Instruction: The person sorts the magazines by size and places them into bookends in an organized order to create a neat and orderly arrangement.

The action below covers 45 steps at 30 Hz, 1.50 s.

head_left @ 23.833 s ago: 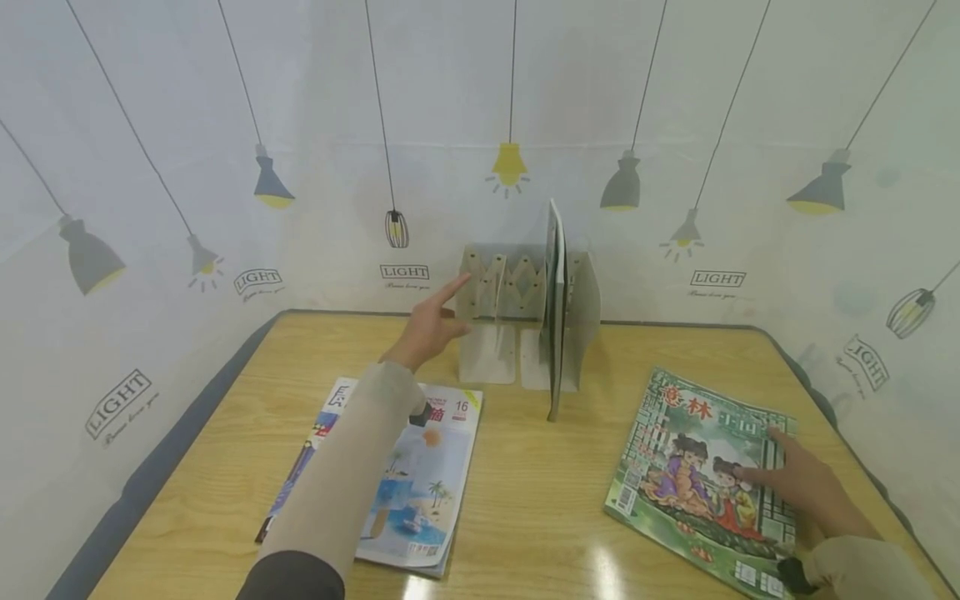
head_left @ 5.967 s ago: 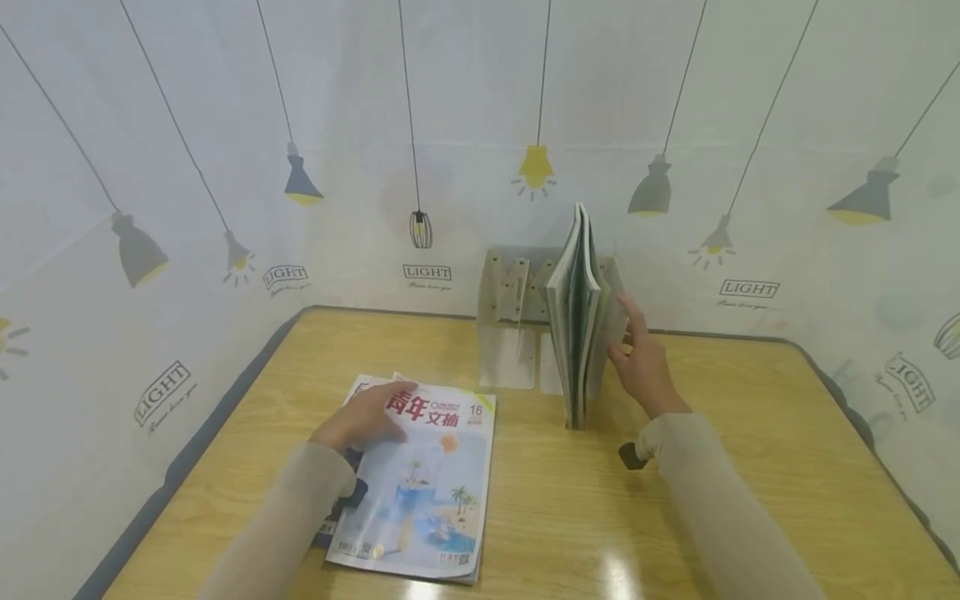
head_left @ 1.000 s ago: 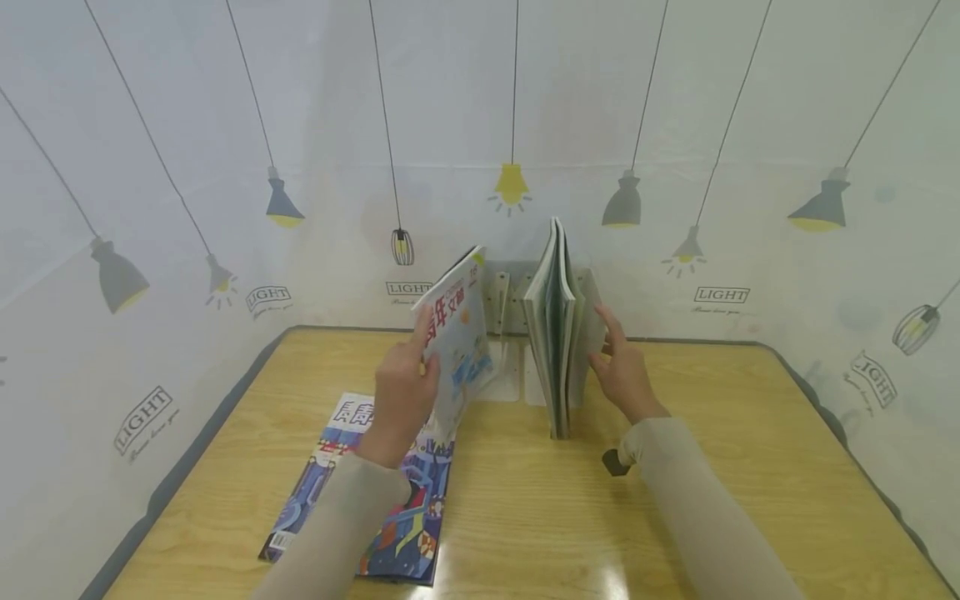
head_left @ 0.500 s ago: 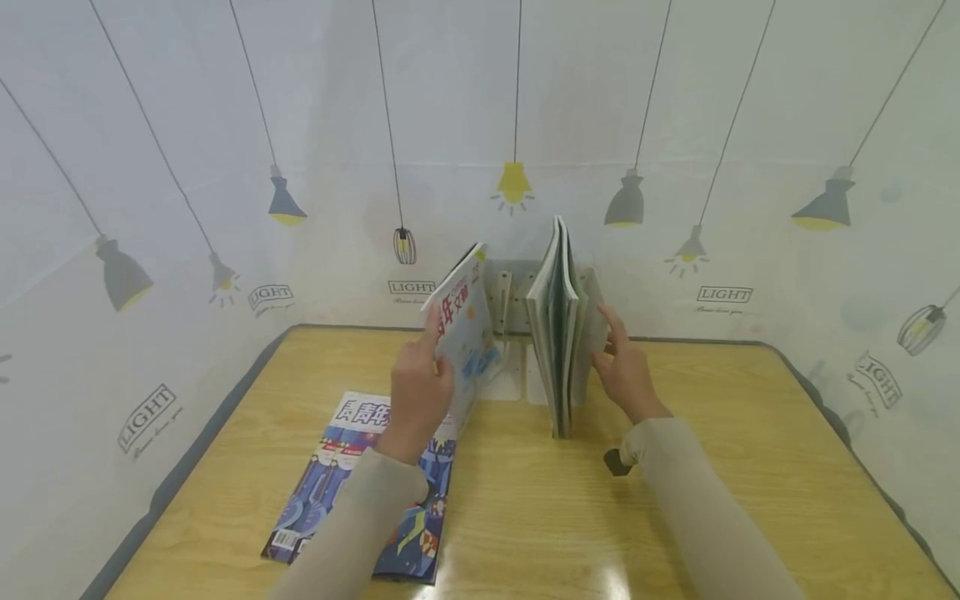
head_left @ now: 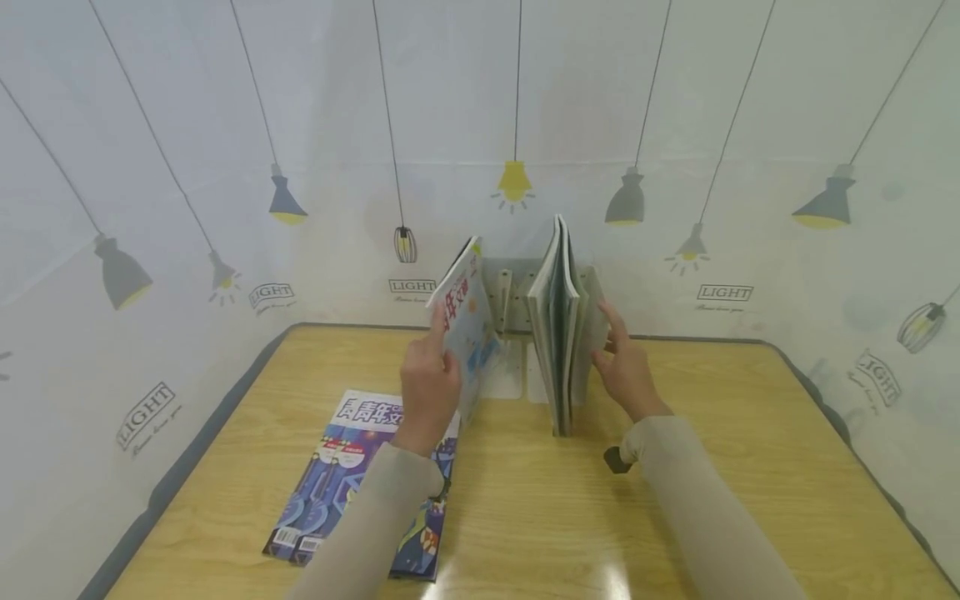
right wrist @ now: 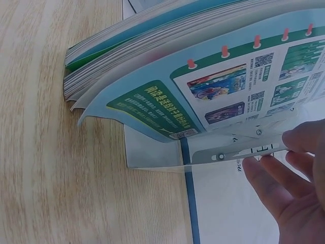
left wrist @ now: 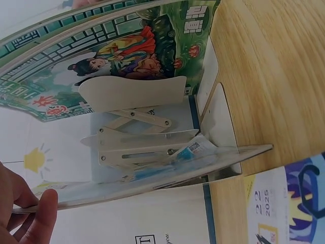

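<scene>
The pale backdrop (head_left: pixel 337 100), printed with hanging lamps, rises behind everything, and below it spreads the wood-grain table (head_left: pixel 540 508). At the back stands the beige rack (head_left: pixel 502 371), uprights pointing skyward. To the left, purple-blue magazines (head_left: pixel 348 458) lie flat, overlapping, titles toward the rack and long axes running away from the person. The green magazines (head_left: pixel 552 333) stand on end at the rack's right, bowed apart at their near edges.

And here's the white-and-blue magazine (head_left: pixel 468 325) — upright at the rack's left side, title end up, long axis climbing from the table with a slight lean, cover turned right toward the green ones. Whether its foot touches down, I cannot tell.

The left hand (head_left: pixel 430 387) has it pinched by the edge near the top, between thumb and fingers. The right hand (head_left: pixel 628 375) — thumb and fingertips pinching the right end plate (head_left: pixel 595 321).
</scene>
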Tool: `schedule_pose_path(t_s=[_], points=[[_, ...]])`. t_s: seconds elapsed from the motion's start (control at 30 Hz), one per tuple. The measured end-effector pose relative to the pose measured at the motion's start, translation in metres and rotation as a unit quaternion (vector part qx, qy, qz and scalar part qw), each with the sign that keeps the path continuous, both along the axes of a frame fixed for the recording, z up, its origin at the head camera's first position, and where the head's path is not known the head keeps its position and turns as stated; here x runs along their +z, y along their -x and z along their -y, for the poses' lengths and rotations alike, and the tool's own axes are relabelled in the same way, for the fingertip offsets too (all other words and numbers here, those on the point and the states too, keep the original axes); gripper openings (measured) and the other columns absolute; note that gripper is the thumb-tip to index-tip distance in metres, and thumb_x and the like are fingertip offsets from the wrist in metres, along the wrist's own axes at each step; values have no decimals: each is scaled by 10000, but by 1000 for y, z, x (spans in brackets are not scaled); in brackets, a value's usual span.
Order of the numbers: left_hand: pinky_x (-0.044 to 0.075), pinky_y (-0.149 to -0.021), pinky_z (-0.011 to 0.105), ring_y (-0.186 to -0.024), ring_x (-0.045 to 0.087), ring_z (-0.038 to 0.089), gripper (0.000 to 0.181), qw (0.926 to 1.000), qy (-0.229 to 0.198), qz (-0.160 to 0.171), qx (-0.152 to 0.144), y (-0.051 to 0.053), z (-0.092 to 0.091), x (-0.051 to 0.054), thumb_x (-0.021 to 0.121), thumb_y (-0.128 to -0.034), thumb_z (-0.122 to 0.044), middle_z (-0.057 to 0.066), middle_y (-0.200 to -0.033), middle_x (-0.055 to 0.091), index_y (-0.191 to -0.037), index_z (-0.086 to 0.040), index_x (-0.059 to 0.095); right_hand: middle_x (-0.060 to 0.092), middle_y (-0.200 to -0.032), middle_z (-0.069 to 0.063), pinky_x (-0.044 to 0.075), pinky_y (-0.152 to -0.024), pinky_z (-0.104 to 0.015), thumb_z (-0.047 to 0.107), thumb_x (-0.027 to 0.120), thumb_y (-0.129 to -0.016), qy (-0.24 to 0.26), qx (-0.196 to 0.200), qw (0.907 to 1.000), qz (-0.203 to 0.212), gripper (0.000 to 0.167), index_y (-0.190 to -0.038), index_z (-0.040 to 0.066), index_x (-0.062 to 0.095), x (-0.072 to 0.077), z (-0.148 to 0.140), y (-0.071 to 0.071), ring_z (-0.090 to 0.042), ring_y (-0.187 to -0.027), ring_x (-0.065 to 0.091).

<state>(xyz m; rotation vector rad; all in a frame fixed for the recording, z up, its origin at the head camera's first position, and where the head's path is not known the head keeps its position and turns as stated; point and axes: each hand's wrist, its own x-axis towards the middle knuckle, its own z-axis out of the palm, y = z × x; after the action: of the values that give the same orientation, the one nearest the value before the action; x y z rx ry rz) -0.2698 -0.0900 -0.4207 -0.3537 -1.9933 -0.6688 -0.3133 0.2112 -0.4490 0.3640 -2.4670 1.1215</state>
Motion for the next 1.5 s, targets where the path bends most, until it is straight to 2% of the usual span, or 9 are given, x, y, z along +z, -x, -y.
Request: schedule_pose_path(t_s=[0.1, 0.27, 0.53, 0.8, 1.07, 1.3, 1.5], points=[[533, -579, 368, -706, 582, 293, 741, 10000, -10, 71, 12, -2, -2, 1, 627, -806, 96, 199, -875, 662, -1487, -69, 386, 513, -1231, -414, 544, -774, -573, -73, 626, -889, 1, -23, 10000, -18, 862, -1543, 286, 194, 0, 0, 0, -496, -1058, 587], [533, -569, 385, -701, 584, 302, 737, 10000, 13, 0, 11, -1, -4, 1, 630, -799, 107, 210, -873, 665, -1478, -52, 393, 512, -1213, -431, 543, -771, -576, -72, 633, -884, -46, -46, 9999, -78, 866, -1543, 283, 197, -1, -1, -1, -501, -1055, 587], [518, -585, 388, -707, 575, 310, 737, 9998, 128, -122, 50, 6, -9, 4, 624, -793, 110, 197, -836, 639, -1476, -38, 388, 524, -1211, -418, 544, -771, -571, -78, 633, -882, -1, -44, 10000, -77, 872, -1541, 292, 198, -1, -3, 0, -497, -1048, 592], [519, -616, 388, -724, 574, 314, 746, 9993, 335, -133, 31, 11, -11, 5, 620, -793, 114, 188, -836, 636, -1481, -22, 365, 503, -1207, -444, 539, -783, -578, -87, 626, -882, 33, 28, 10000, -40, 843, -1538, 241, 211, 1, 0, -1, -507, -1060, 580], [549, -825, 397, -924, 624, 346, 738, 9993, 357, -62, -1, 18, -12, 3, 590, -820, 107, 208, -1045, 666, -1498, -35, 335, 504, -1226, -429, 527, -806, -587, -42, 633, -900, -154, -51, 9999, 32, 850, -1546, 273, 181, -1, 0, 0, -485, -1087, 577], [557, -775, 402, -868, 630, 346, 737, 9994, 274, -208, 3, 22, -13, 3, 600, -800, 114, 209, -991, 674, -1483, -29, 362, 514, -1203, -434, 525, -803, -595, -46, 642, -892, -171, -28, 9998, -45, 853, -1543, 272, 191, -2, -1, 1, -490, -1069, 585], [547, -678, 384, -774, 612, 317, 717, 9991, 335, -276, 18, 24, -12, 3, 591, -802, 110, 198, -980, 675, -1472, -24, 376, 529, -1158, -443, 530, -795, -588, -43, 636, -896, -129, -5, 9999, -35, 850, -1545, 280, 191, -2, -2, 1, -488, -1071, 585]])
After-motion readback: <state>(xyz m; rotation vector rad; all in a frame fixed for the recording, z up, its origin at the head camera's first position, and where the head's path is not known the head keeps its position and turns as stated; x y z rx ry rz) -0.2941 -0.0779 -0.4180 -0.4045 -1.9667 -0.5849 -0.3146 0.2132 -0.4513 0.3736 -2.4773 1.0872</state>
